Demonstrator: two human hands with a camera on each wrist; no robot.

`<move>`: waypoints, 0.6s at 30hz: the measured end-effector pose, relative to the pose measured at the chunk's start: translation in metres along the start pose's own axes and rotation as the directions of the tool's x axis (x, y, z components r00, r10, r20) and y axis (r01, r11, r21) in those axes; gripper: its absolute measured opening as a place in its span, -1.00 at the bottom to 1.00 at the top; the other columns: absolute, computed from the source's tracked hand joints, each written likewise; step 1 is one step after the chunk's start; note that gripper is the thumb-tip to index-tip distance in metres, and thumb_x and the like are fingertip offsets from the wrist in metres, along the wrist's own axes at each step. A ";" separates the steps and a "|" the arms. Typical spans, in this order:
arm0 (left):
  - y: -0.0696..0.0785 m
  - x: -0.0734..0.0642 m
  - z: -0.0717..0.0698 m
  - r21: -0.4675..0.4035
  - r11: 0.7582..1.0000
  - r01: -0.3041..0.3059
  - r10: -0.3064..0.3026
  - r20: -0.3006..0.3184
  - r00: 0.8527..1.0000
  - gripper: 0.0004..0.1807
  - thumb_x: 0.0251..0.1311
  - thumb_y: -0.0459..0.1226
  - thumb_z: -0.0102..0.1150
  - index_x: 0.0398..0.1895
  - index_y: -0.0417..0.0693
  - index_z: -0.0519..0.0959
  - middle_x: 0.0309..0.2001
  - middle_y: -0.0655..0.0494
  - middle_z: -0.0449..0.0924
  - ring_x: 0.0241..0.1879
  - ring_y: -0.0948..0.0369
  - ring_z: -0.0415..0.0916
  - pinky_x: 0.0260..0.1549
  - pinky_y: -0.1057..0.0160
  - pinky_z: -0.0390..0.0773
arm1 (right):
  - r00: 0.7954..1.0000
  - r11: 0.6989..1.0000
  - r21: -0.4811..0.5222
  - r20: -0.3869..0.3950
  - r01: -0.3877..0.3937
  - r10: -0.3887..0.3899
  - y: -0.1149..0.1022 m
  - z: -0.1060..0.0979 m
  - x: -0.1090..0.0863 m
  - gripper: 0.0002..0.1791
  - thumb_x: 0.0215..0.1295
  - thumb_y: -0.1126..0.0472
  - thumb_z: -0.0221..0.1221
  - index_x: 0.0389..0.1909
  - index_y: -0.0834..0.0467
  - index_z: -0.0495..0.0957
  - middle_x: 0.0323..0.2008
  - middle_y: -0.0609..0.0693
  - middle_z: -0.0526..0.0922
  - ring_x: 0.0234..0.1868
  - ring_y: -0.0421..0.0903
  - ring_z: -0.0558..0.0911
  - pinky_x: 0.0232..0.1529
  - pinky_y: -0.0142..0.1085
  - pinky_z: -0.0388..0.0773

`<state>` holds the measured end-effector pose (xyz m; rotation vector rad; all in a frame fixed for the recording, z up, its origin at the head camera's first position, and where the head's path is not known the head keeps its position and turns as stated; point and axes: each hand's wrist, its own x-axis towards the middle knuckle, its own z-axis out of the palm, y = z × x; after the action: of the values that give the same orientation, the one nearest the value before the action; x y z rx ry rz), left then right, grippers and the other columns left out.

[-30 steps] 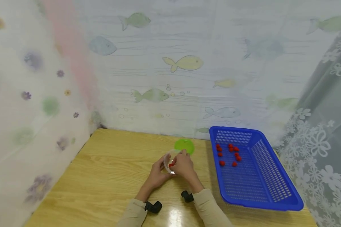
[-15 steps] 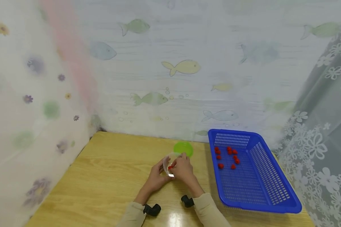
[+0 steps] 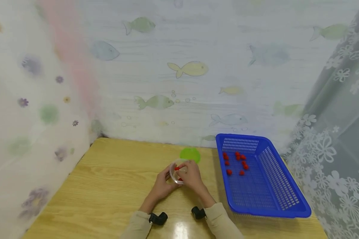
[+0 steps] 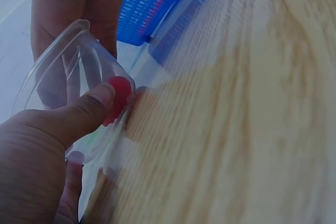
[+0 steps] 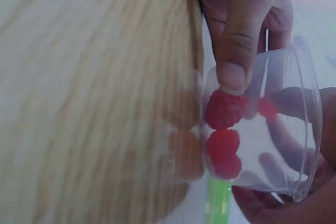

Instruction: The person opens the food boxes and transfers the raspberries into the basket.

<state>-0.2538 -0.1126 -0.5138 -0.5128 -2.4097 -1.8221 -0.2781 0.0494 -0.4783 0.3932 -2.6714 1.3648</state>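
Note:
A clear round plastic cup [image 3: 174, 179] stands on the wooden table. My left hand [image 3: 163, 186] holds it from the left, thumb and fingers round its wall. My right hand [image 3: 193, 174] reaches into the cup from the right, its fingertips pinching a small raspberry [image 5: 266, 107] above the cup's bottom. More raspberries [image 5: 226, 109] lie at the bottom of the cup in the right wrist view. Through the wall beside my left thumb [image 4: 86, 111], one red raspberry [image 4: 119, 98] shows in the left wrist view. Parts of the right fingers are blurred by the plastic.
A blue perforated basket [image 3: 266, 212] stands to the right, with several raspberries [image 3: 241, 173] in its left and far part. A round green lid [image 3: 190, 154] lies just behind the cup. A patterned wall covering [image 3: 167, 132] borders the table's far edge.
The right fingertips, lower in the cup before, have risen with a raspberry toward its far side. Another raspberry now shows at the cup's near side. The left hand keeps its hold.

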 end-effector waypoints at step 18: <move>-0.014 0.005 -0.003 0.000 1.000 0.018 -0.018 0.035 0.999 0.03 -0.01 -0.44 0.55 0.56 -0.22 0.20 0.45 -0.24 0.34 0.43 -0.13 0.31 0.37 0.02 0.41 | 0.998 0.975 0.221 -0.051 -0.014 0.026 0.008 -0.012 0.000 -0.83 0.39 0.25 0.24 -0.13 0.28 0.65 0.05 0.27 0.54 0.09 0.22 0.53 0.09 0.15 0.55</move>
<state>-0.2637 -0.1177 -0.5247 -0.5292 -2.4441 -1.8355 -0.2802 0.0639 -0.4774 0.3457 -2.4960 1.6598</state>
